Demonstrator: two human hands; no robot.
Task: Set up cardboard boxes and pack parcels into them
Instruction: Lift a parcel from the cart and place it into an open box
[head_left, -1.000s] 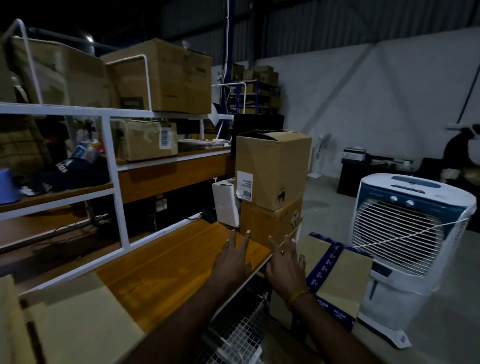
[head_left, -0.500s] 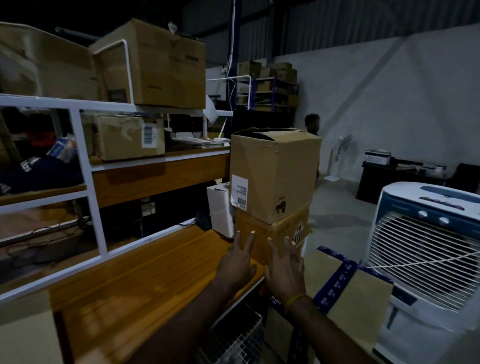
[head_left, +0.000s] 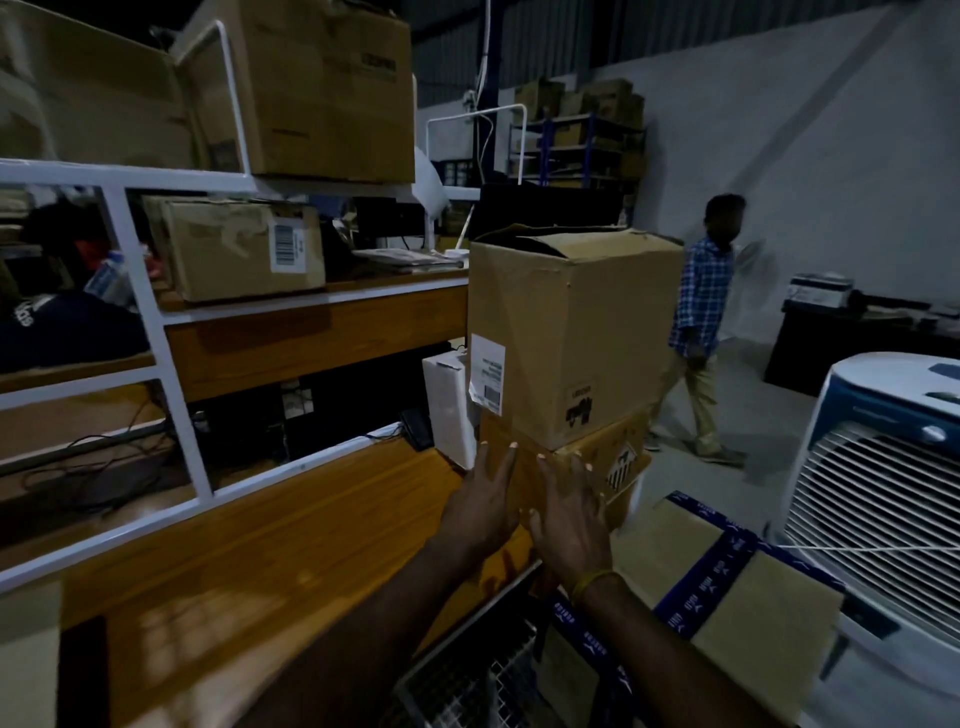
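Reaching forward, you have both hands at the lower box (head_left: 613, 467) of a two-box stack at the end of the wooden bench (head_left: 291, 540). Your left hand (head_left: 480, 504) and right hand (head_left: 569, 512) lie side by side with fingers straight and spread, fingertips on or just short of its near face; neither grips anything. The upper box (head_left: 576, 332) sits on top, its flaps loosely folded. A flat taped carton (head_left: 727, 587) leans lower right, beside a white air cooler (head_left: 883, 467). Judging from this, packing has barely begun: no parcel is in hand, and boxes remain to be set up.
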